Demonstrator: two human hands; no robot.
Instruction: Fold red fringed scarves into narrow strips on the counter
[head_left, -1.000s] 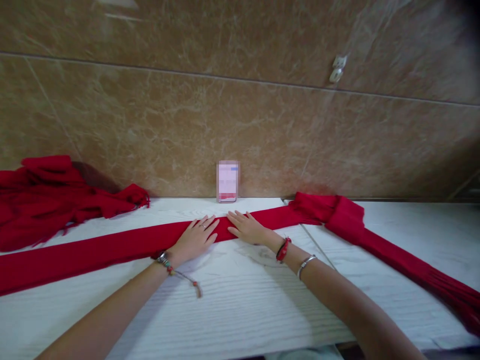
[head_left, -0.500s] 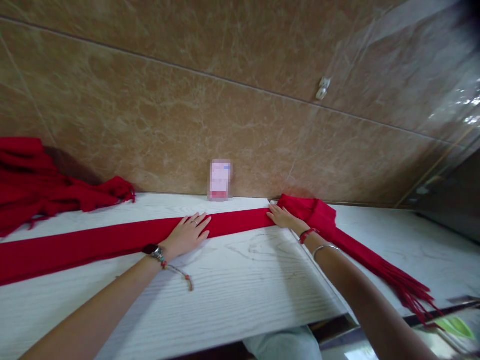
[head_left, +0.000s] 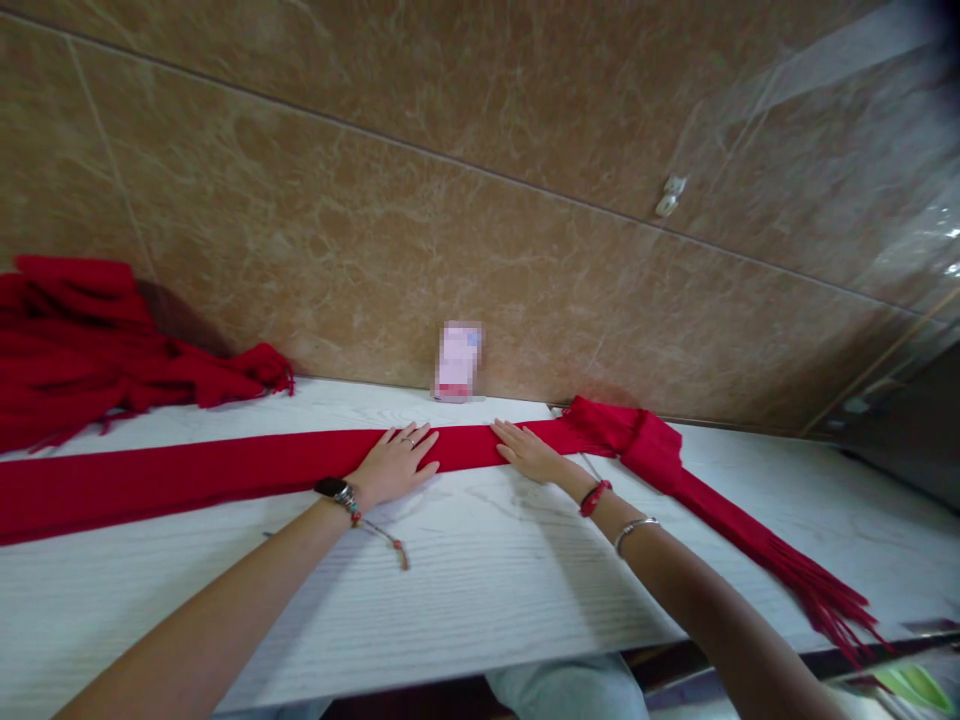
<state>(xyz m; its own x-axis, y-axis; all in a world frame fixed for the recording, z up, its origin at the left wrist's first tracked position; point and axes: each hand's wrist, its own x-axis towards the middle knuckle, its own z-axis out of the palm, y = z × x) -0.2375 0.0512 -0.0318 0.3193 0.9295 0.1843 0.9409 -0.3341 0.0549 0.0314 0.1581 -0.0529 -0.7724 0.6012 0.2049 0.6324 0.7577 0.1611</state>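
A long red scarf (head_left: 225, 472) lies folded into a narrow band across the white table (head_left: 480, 590), running from the left edge to a bunched part (head_left: 634, 435) on the right, with its fringe (head_left: 832, 600) trailing toward the front right edge. My left hand (head_left: 394, 465) lies flat on the band near its middle, fingers spread. My right hand (head_left: 529, 452) lies flat on the band a little to the right, fingers stretched out. Both wrists carry bracelets.
A heap of red scarves (head_left: 97, 345) sits at the back left against the brown marble wall (head_left: 480, 200). A small pink blurred card (head_left: 457, 362) leans on the wall behind my hands. A white fitting (head_left: 669, 197) is fixed on the wall.
My right hand slid right along the scarf to the bunched part, then came back left toward my left hand. The left hand stayed pressed on the band. The view shifted.
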